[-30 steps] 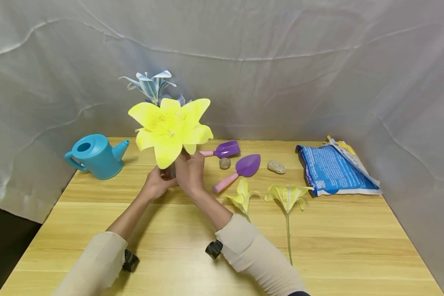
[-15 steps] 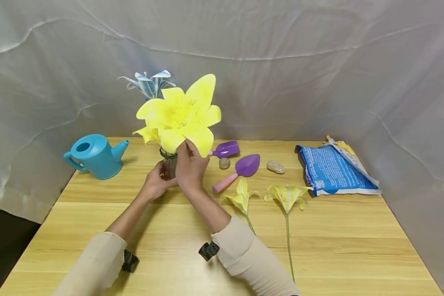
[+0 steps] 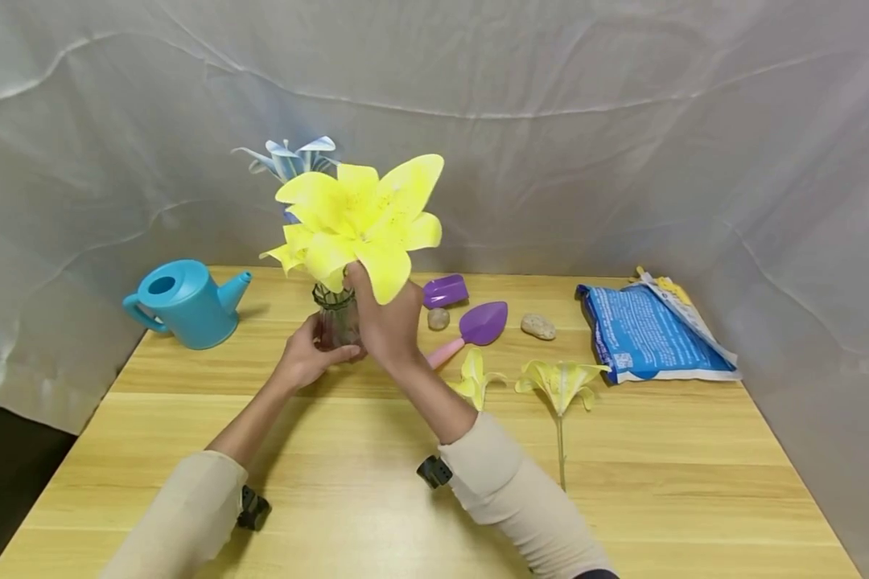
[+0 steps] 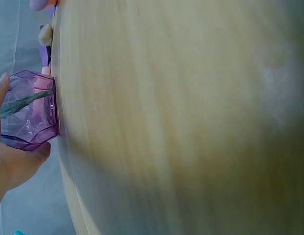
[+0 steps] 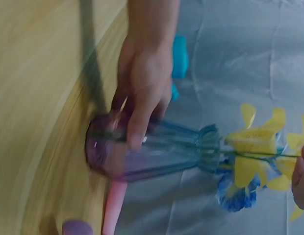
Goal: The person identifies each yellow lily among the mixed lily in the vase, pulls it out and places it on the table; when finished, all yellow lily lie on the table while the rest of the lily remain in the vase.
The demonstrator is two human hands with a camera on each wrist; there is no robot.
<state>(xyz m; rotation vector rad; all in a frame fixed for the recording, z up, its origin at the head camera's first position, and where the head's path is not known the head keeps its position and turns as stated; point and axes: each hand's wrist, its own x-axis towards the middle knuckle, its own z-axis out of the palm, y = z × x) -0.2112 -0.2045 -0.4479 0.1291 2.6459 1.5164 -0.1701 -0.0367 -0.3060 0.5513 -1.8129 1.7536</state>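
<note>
A clear glass vase (image 5: 166, 154), tinted purple below and green at its ruffled neck, stands upright on the table. My left hand (image 3: 307, 354) grips its lower body, the thumb across the near side. Above the rim, my right hand (image 3: 391, 322) pinches the green stem of a large yellow lily (image 3: 365, 217) just under its bloom. In the right wrist view that stem runs toward the vase mouth. A smaller yellow bloom (image 3: 290, 253) and a pale blue lily (image 3: 287, 163) rise behind it from the vase. The left wrist view shows a stem inside the vase base.
At the left stands a turquoise watering can (image 3: 188, 305). Right of the vase lie a purple scoop (image 3: 445, 290), a purple trowel (image 3: 483, 323) and two stones (image 3: 539, 326). Two yellow lilies (image 3: 561, 386) lie nearer me. A blue bag (image 3: 652, 334) rests at the right.
My right hand has risen, then shifted right, and the large yellow lily has moved up and right with it. The vase's neck now shows. My left hand has stayed on the vase.
</note>
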